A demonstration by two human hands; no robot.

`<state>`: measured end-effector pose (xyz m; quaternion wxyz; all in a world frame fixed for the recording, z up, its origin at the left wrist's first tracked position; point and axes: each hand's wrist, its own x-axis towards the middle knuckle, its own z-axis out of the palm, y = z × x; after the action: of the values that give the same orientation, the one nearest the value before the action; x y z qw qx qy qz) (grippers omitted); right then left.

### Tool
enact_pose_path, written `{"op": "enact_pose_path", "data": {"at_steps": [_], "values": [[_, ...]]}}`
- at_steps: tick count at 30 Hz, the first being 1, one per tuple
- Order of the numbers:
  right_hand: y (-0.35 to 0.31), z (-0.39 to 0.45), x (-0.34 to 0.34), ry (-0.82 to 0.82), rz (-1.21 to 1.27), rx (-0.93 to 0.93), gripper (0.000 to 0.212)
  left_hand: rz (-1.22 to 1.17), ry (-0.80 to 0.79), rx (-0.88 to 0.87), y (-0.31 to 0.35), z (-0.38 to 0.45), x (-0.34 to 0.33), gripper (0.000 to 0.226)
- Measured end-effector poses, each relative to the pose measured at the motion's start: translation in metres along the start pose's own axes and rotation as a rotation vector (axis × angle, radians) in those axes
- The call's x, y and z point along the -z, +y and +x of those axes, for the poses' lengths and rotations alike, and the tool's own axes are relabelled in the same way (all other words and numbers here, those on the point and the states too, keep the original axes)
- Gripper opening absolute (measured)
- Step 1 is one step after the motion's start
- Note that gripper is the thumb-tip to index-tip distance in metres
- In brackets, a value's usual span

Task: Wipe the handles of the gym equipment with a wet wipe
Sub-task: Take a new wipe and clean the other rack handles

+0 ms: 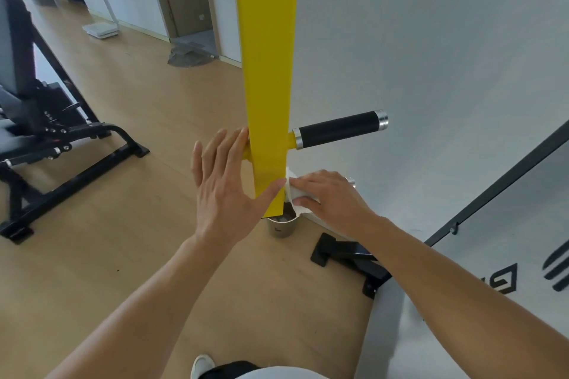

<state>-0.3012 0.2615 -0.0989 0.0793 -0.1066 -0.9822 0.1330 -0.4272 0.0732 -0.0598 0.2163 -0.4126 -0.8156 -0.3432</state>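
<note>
On a wooden gym floor (101,224) by a pale wall, the yellow bar (267,71) at frame centre is steadied by the flat, straight-fingered left hand (226,184), apparently so that the wet wipe (297,192), clasped round a lower handle by the right hand (328,194), can rub firmly, while the black handle (338,129) above is left bare.

Only markings worth noting: dark logo shapes on the grey panel (523,240) at lower right, cut off by the frame edge, not legible as letters. Small dark mark on the metal cup (281,227) under the yellow bar, too small to read.
</note>
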Motion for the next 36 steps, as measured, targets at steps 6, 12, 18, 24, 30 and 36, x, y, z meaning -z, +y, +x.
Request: {"op": "enact_pose_path", "data": {"at_steps": [6,12,18,24,30,36], "values": [[0.020,-0.007,0.006,0.072,-0.219,0.062,0.047,0.059,-0.025,-0.021,-0.004,0.000,-0.001,0.098],[0.001,0.002,0.010,0.010,-0.236,0.083,0.059,0.064,-0.034,-0.019,-0.004,-0.001,0.000,0.103],[0.012,-0.006,0.007,0.038,-0.220,0.097,0.046,0.070,-0.050,-0.021,-0.004,-0.003,0.002,0.103],[0.008,-0.005,0.007,0.078,-0.222,0.043,0.048,0.080,-0.052,-0.009,-0.002,0.000,0.000,0.107],[-0.018,0.006,-0.008,0.179,-0.163,0.066,0.041,0.109,-0.067,-0.031,-0.007,0.000,0.001,0.109],[0.037,-0.018,0.011,0.207,-0.341,0.072,0.048,0.102,-0.122,-0.045,-0.008,0.002,0.006,0.118]]}}
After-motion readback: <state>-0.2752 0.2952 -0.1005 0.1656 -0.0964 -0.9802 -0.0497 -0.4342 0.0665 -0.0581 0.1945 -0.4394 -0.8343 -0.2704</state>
